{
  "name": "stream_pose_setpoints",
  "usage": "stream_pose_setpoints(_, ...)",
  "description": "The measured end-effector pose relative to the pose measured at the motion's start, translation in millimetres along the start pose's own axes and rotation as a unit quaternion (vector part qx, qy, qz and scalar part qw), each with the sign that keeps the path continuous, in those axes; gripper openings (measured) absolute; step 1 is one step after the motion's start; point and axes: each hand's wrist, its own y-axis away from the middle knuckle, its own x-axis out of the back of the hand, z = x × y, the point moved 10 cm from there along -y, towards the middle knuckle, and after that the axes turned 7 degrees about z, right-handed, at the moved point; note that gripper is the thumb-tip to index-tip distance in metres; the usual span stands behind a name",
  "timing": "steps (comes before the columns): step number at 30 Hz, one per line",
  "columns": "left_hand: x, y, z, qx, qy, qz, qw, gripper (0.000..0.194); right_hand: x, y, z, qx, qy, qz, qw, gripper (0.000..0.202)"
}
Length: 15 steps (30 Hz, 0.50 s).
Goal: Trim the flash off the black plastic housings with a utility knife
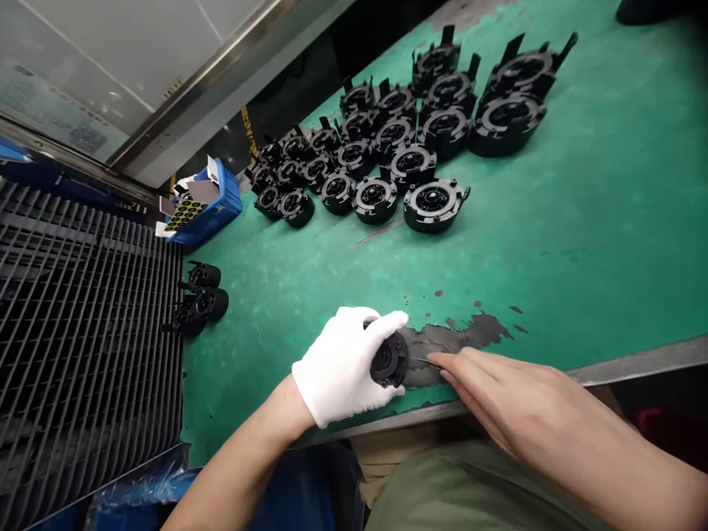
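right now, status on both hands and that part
Left hand gloved, grip shut on round black part. Right hand bare, pinching a thin pin at the part. Nothing between them; finished parts sit farther back.

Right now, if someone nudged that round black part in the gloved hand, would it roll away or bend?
The round black part looks like rigid moulded plastic, so it probably would not bend. The gloved left hand grips it on edge; set down so, it might roll. Its twins lie flat and steady.
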Motion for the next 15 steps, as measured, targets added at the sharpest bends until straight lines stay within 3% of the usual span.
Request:
stream_pose_setpoints(9,4.3,3,6,-0.043,0.024,0.019,0.999,0.087,-12,7,-22,0.012,0.007,-0.015,1.0,0.055)
stream_pose_setpoints(15,7.5,4,9,-0.048,0.027,0.027,0.998,0.087,-1,-9,-36,0.034,0.11,-0.015,0.993,0.068)
